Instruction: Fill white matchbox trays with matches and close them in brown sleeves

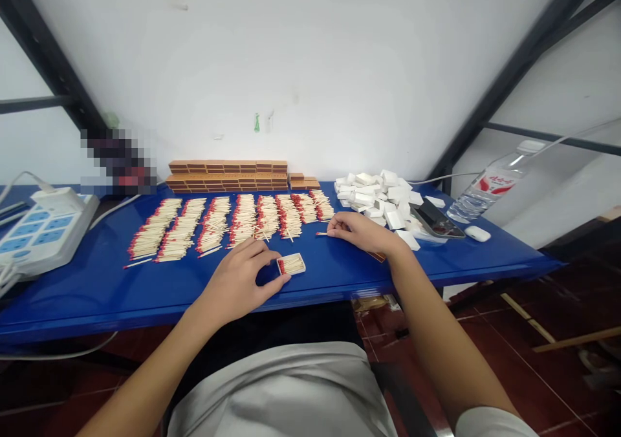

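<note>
Two hands, well apart, both over the blue table point(334, 272). Left hand point(245, 272): thumb and index closed on the left end of a small white tray point(297, 272), near the front edge. Tray has matches point(293, 264) in it, red heads to the left. Right hand point(361, 230): pinching a single match point(321, 234), red head out left, off to the right of the tray and clear of it. Brown matchbox piece point(379, 256) partly hidden under that wrist. Loose match piles point(242, 220) in a row behind the hands. Brown boxes point(228, 177) stacked along the wall. Heap of white trays point(369, 194) behind the right hand, water bottle point(492, 181) further right. Power strip point(41, 233) at far left.
</note>
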Motion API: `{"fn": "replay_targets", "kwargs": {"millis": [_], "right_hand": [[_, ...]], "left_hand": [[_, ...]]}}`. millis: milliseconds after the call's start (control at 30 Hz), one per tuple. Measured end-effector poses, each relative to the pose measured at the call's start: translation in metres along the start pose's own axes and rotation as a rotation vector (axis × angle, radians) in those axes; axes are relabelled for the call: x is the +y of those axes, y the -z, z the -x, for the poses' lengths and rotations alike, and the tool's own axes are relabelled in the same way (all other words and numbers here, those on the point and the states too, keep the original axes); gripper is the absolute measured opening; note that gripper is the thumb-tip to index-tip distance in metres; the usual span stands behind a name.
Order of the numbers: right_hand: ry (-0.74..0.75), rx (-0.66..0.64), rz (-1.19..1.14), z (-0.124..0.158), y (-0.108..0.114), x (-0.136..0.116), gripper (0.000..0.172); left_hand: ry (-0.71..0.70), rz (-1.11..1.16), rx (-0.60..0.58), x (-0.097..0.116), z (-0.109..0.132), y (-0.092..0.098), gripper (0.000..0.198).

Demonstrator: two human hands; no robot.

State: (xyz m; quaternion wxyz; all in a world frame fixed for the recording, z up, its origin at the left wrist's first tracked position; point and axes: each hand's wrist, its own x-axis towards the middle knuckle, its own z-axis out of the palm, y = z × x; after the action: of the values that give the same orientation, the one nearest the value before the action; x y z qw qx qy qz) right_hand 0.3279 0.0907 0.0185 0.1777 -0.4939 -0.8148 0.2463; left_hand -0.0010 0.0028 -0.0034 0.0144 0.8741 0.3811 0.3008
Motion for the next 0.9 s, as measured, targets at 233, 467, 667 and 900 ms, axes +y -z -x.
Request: {"fn": "replay_targets", "kwargs": {"millis": [233, 467, 667, 900], "right_hand": [[0.119, 0.007, -0.031, 0.012, -0.010, -0.034, 0.025], [0.182, -0.020, 0.091, 0.036, -0.032, -0.090, 0.013], [0.219, -0.023, 0.336, 0.039, -0.049, -0.098, 0.010], [0.233, -0.045, 0.297, 0.038, -0.050, -0.102, 0.012]], "left_hand": [[-0.004, -0.004, 0.006, 0.000, 0.000, -0.001, 0.024], [-0.013, -0.009, 0.001, 0.001, -0.001, 0.000, 0.024], [-0.014, -0.001, 0.010, 0.001, -0.001, 0.001, 0.024], [-0.017, -0.002, 0.018, 0.000, -0.001, 0.000, 0.025]]}}
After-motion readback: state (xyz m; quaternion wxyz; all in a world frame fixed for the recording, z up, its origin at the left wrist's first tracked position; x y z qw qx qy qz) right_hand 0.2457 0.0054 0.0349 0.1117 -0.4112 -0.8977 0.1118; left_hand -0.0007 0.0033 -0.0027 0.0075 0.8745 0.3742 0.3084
